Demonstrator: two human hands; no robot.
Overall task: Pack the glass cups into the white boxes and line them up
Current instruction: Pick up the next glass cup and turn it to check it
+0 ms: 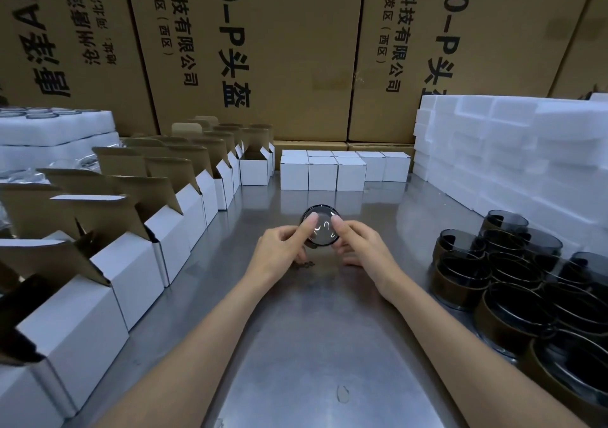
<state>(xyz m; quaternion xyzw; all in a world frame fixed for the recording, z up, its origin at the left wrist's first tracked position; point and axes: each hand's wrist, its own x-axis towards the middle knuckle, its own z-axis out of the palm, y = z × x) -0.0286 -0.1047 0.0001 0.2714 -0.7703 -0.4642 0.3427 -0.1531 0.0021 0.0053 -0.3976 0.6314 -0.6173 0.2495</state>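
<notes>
A dark glass cup [321,228] is tilted with its round base toward me above the middle of the metal table [329,345]. My left hand [282,246] grips its left side, the thumb lying on the base. My right hand [358,246] grips its right side the same way. Open white boxes [184,210] with raised brown flaps run in a long row down the left. Closed white boxes [324,172] stand lined up in two rows at the back centre. Several more dark glass cups [513,279] are clustered at the right.
White foam trays [513,151] are stacked at the back right, and more foam trays [56,134] holding cups sit at the back left. Large brown cartons [279,49] form a wall behind the table.
</notes>
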